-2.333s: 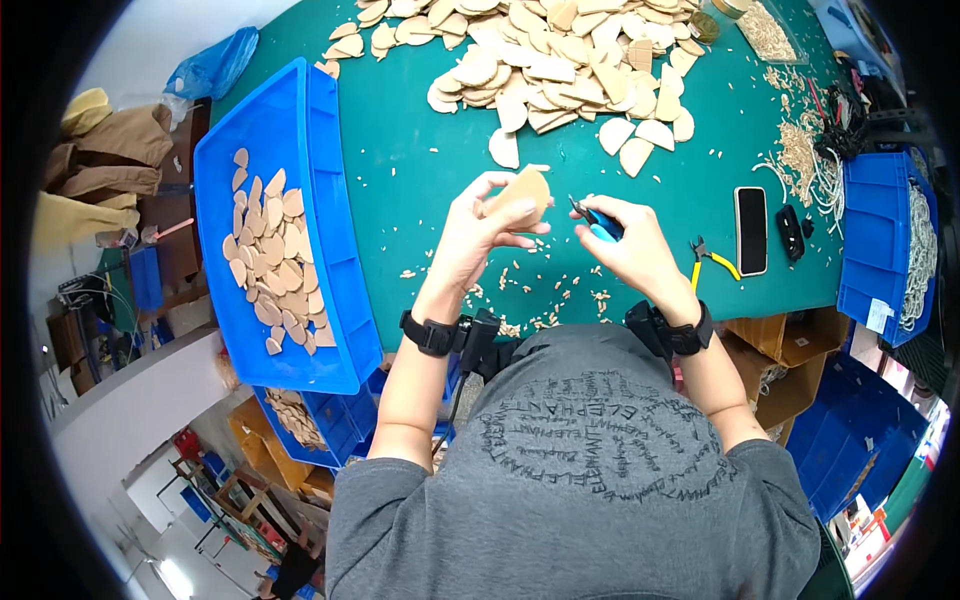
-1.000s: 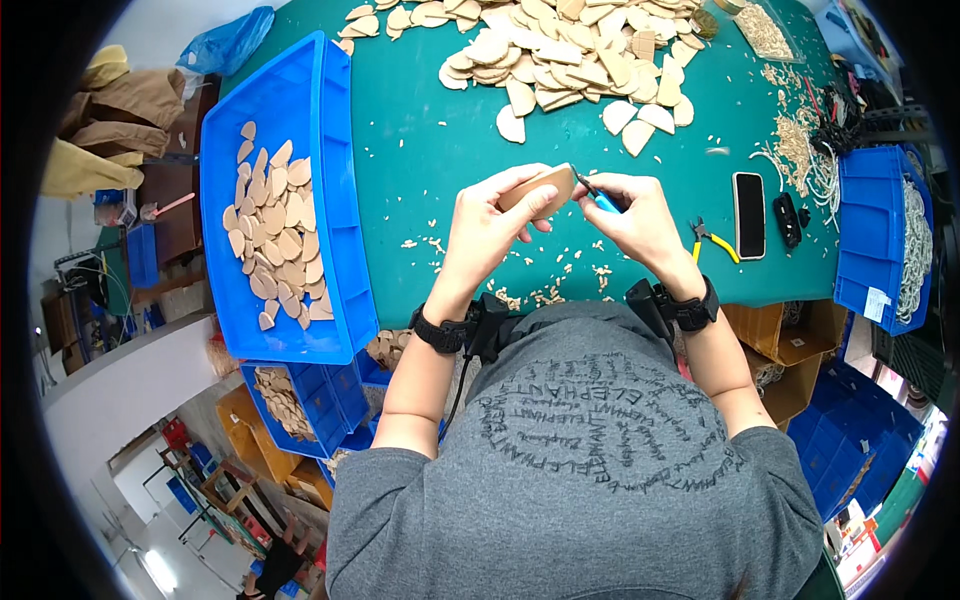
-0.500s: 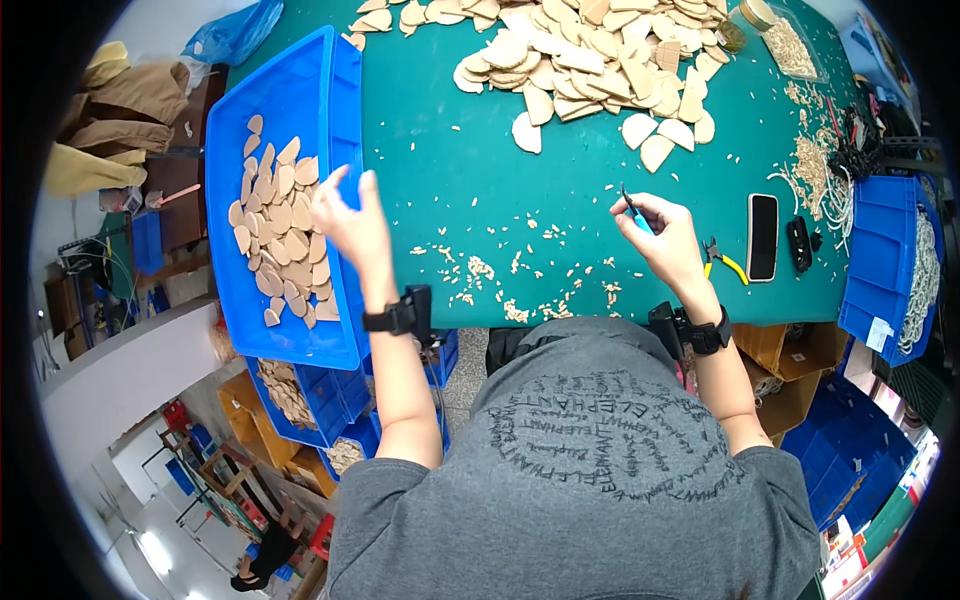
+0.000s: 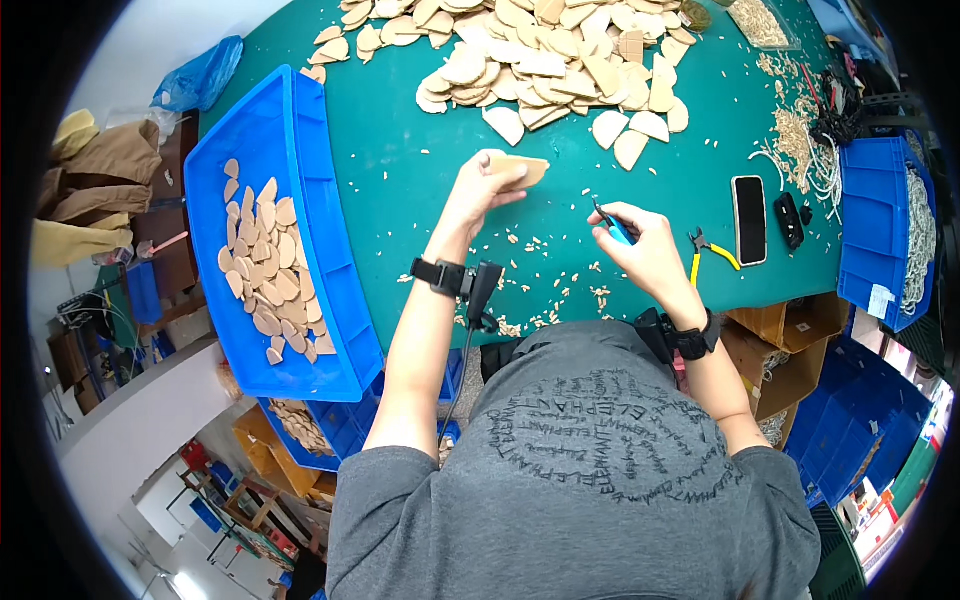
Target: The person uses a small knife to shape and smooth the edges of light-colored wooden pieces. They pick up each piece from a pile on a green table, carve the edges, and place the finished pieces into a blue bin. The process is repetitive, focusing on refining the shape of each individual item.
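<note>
- Right of the blue bin [image 4: 326, 230]: left hand [image 4: 476, 190], fingers pinching a tan piece [image 4: 527, 171].
- Farther right: right hand [image 4: 646, 246], fingers round blue-handled cutters [image 4: 620, 233].
- Apparently readying a trim; cutters should meet the piece's edge.

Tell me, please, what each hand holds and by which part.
Left hand: tan piece, by its left end; right hand: blue-handled pliers, by the handles.

A workshop: heaps of tan pieces [image 4: 545, 62], blue crates [image 4: 325, 210] (yellow-handled pliers [image 4: 703, 248] too).

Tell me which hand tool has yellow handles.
The pliers lying on the table, between the right hand and the phone; the other tool, held in that hand, is blue-handled.
</note>
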